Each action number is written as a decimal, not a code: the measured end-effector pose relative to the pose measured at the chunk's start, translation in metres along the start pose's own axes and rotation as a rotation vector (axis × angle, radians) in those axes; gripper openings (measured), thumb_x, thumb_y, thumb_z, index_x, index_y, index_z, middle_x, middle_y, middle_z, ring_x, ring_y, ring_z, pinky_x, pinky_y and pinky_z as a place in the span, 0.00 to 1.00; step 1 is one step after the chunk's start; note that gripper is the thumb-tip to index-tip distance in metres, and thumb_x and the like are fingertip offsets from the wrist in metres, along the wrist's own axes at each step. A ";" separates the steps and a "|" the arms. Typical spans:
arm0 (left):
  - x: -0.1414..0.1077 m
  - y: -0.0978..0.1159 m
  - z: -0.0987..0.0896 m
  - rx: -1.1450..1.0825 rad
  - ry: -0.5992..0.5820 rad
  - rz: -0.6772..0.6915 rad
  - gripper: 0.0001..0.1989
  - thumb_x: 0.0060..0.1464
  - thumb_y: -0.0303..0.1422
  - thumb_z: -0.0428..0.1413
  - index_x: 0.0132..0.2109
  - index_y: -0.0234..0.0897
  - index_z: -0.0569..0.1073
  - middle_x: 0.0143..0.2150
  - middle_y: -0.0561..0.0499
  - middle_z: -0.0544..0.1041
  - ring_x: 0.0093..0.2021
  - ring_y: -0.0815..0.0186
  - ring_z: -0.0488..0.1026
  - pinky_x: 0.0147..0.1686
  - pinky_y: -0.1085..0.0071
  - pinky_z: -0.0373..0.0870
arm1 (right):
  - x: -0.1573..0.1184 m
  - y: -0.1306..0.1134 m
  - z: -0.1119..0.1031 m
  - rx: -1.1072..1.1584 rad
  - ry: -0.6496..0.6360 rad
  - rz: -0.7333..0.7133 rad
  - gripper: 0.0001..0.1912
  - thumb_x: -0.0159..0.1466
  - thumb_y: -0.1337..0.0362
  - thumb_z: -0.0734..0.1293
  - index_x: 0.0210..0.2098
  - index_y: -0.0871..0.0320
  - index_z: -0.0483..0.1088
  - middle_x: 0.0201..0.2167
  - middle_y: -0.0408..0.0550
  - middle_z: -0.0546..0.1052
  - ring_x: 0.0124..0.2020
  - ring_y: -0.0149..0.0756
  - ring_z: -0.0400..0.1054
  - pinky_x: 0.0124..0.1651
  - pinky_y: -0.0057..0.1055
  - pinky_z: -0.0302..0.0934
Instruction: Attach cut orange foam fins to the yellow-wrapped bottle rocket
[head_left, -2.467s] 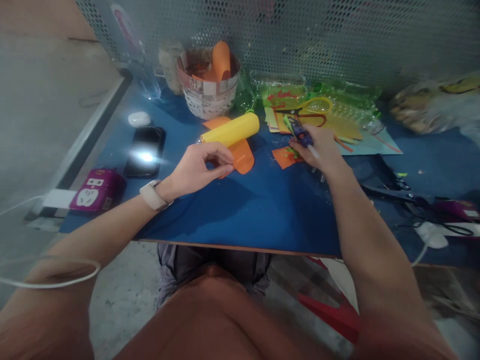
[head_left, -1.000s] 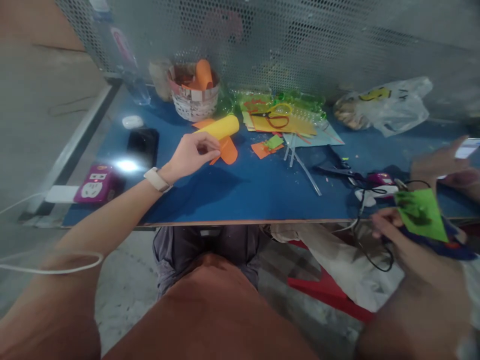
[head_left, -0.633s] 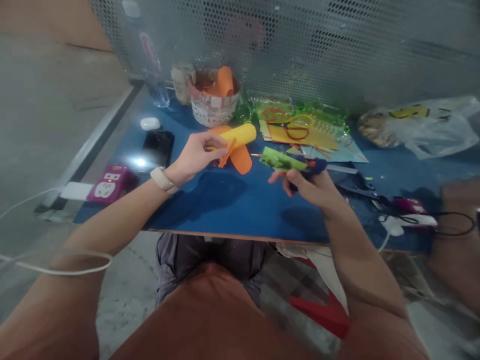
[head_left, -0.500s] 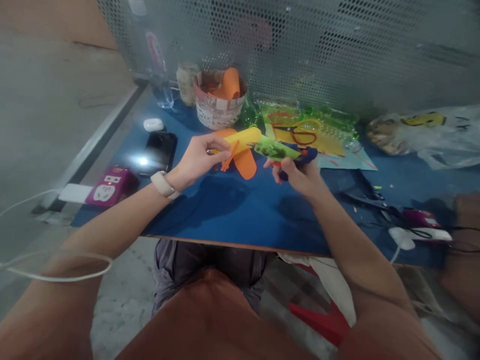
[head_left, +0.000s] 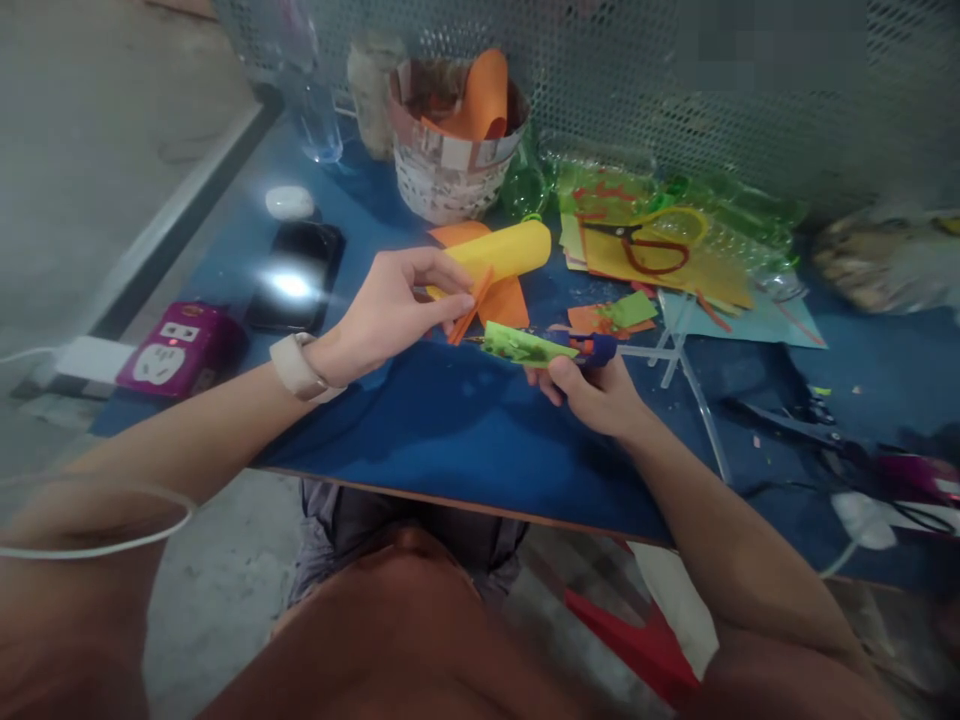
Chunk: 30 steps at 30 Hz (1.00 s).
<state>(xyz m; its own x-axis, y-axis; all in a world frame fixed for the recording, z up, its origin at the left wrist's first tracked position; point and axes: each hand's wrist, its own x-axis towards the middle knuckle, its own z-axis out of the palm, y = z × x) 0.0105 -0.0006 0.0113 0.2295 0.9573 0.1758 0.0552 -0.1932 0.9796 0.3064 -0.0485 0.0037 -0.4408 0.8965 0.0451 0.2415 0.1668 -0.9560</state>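
My left hand (head_left: 394,310) pinches a small folded piece of orange paper (head_left: 474,305) between thumb and fingers. Just behind it lies a yellow paper roll (head_left: 510,250) with flat orange paper pieces (head_left: 508,302) under it. A blue glue gun (head_left: 600,349) is gripped in my right hand (head_left: 592,390), its metal tip pointing left at the lower end of the folded paper. Stained green paper (head_left: 525,345) covers the front of the gun; I cannot tell whether tip and paper touch.
A woven basket (head_left: 450,180) with orange paper stands behind, near a clear bottle (head_left: 319,125). Scissors (head_left: 652,240) lie on coloured sheets, with clear glue sticks (head_left: 697,400) closer. Left are a lit phone (head_left: 296,275) and purple power socket (head_left: 180,350); black cables (head_left: 795,425) lie right.
My right hand has brought the glue gun down and nearer to me, its tip now by the folded orange paper. The yellow roll is uncovered. The view has tilted and moved closer.
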 end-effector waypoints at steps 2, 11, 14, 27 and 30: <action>-0.001 0.003 0.000 0.003 0.000 -0.011 0.09 0.61 0.33 0.75 0.45 0.36 0.86 0.40 0.48 0.88 0.28 0.66 0.82 0.24 0.71 0.76 | 0.000 -0.001 0.002 -0.001 -0.002 0.009 0.34 0.74 0.26 0.72 0.36 0.51 0.75 0.27 0.43 0.75 0.21 0.31 0.63 0.26 0.36 0.59; -0.002 0.010 0.000 0.031 -0.012 0.026 0.09 0.63 0.32 0.76 0.45 0.34 0.85 0.40 0.48 0.88 0.29 0.68 0.82 0.31 0.69 0.83 | -0.001 -0.009 0.007 -0.089 0.057 0.071 0.40 0.72 0.22 0.69 0.29 0.53 0.73 0.22 0.43 0.72 0.20 0.31 0.62 0.25 0.36 0.58; -0.001 0.009 0.000 0.028 -0.010 0.031 0.08 0.62 0.30 0.75 0.45 0.34 0.85 0.40 0.48 0.88 0.28 0.69 0.81 0.30 0.69 0.82 | 0.000 -0.009 0.007 -0.115 0.062 0.074 0.41 0.72 0.21 0.68 0.28 0.53 0.72 0.20 0.43 0.71 0.21 0.32 0.63 0.26 0.36 0.58; -0.002 0.007 -0.002 0.091 0.013 0.066 0.09 0.58 0.32 0.76 0.44 0.35 0.88 0.43 0.45 0.90 0.42 0.61 0.87 0.32 0.72 0.80 | 0.001 -0.010 0.009 -0.200 0.045 0.048 0.42 0.74 0.21 0.64 0.27 0.53 0.69 0.19 0.42 0.70 0.22 0.32 0.64 0.29 0.35 0.59; -0.002 0.008 -0.001 0.095 0.000 0.055 0.09 0.58 0.32 0.76 0.44 0.35 0.88 0.42 0.44 0.89 0.42 0.60 0.87 0.33 0.71 0.81 | 0.001 -0.010 0.007 -0.222 0.054 0.053 0.43 0.74 0.20 0.63 0.26 0.53 0.68 0.19 0.42 0.69 0.22 0.32 0.64 0.29 0.36 0.57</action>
<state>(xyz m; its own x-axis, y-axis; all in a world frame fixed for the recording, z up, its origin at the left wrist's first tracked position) 0.0093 -0.0039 0.0190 0.2345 0.9448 0.2290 0.1344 -0.2648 0.9549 0.2973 -0.0528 0.0114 -0.3771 0.9260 0.0179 0.4500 0.2001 -0.8703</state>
